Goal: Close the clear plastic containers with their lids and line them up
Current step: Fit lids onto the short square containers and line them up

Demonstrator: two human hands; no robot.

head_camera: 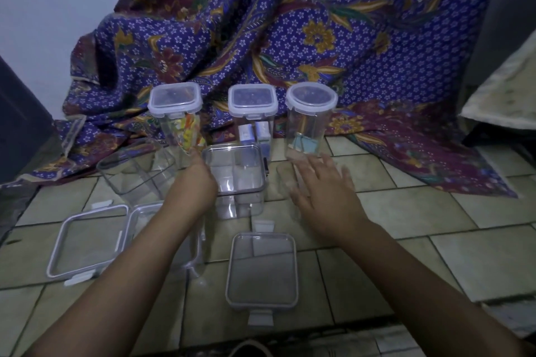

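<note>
– Fingers first: how do they lie?
– On the right hand (322,191) the fingers (329,166) are spread and straight, blurred, holding nothing, just in front of the foot of the tall round clear plastic container (309,124). The left hand (194,182) reaches to the base of the tall square clear container with colourful contents (177,116); its fingers point away and I cannot tell whether they grip.
– Where do the containers stand?
– Three lidded ones form a row at the back of the tiled floor (406,226), against the purple flowered cloth (290,38): the colourful one left, a square one holding white and blue boxes (252,113) in the middle, the round one right.
– And the open ones?
– A wide square clear container (235,197) sits lidless between the two hands, and another lidless clear container (133,174) is left of it.
– Lids?
– A rectangular clear lid (262,269) lies nearest the person, a second clear lid (87,240) lies at left, and a third (142,217) lies partly under the left forearm.
</note>
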